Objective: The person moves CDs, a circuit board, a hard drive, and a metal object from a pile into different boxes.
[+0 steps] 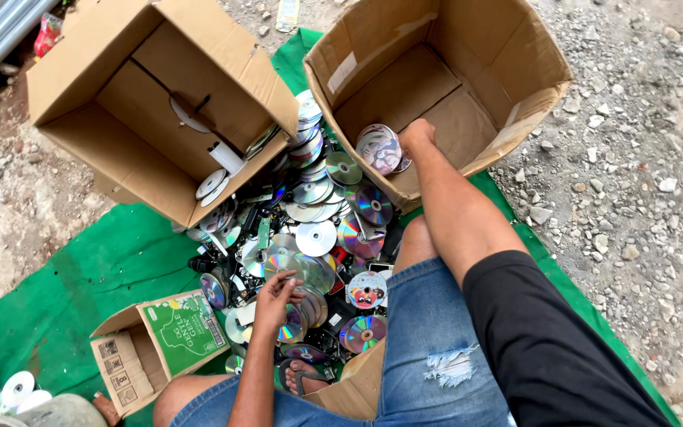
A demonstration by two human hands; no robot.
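Note:
A heap of shiny discs (310, 229) lies on a green tarp (88, 277) in front of my knees. My left hand (276, 299) rests on the near part of the heap, fingers curled over a disc (290, 324). My right hand (416, 136) reaches into the large open cardboard box (515, 71) at the upper right, beside a few discs (379, 148) lying on its floor. Whether that hand still grips a disc is hidden.
A second large cardboard box (81, 71) lies tipped at the upper left with a few discs inside. A small green-and-brown carton (160, 340) sits at the lower left. Gravel ground (642, 174) surrounds the tarp. My sandalled foot (302, 378) is under the heap's near edge.

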